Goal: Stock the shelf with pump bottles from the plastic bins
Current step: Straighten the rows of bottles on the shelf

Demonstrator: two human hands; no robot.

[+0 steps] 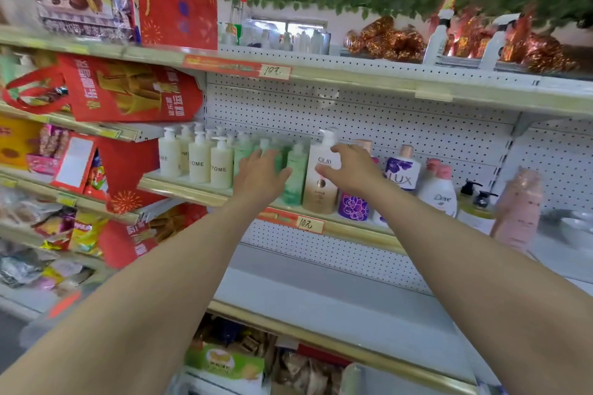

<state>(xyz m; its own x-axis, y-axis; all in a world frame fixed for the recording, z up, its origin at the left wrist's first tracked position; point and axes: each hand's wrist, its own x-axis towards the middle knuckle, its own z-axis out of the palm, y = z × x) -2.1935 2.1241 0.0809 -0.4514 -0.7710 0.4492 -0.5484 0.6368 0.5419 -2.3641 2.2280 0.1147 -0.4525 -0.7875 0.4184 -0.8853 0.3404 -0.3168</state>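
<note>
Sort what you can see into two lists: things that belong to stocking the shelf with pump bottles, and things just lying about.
Part of the job: shelf, Olay bottle, green bottles, cream bottles, Lux bottles, Dove bottle, left hand, right hand.

Lying about: red gift bags, snack packets, spray bottles on the top shelf, bowls.

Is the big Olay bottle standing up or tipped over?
Standing up. The Olay bottle has its base on the shelf and its white pump at the top.
</note>
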